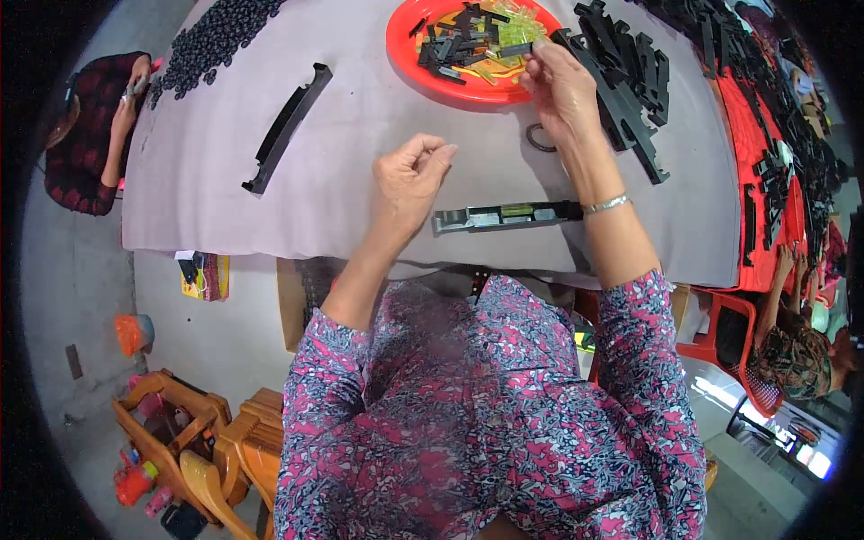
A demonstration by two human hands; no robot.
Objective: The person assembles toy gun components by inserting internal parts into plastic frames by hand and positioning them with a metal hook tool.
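My right hand [562,90] is over the right rim of a red plate [409,70], its fingertips closed on a small dark strip [516,50]. Small black strips [454,49] and clear yellow-green pieces [516,25] lie heaped on that plate. My left hand [412,175] hovers above the cloth, fingers curled and thumb pressed to them; whatever it may hold is hidden. Between my forearms, near the table's front edge, lies a long black channel-shaped part [468,219] with clear and greenish pieces in it. My right wrist partly covers its right end.
Another long black channel part [288,128] lies at left on the grey cloth [351,99]. Small black beads [211,45] are spread at far left. Similar black parts [621,81] are piled at right, near a black ring [540,138]. Other people [94,130] sit at both sides.
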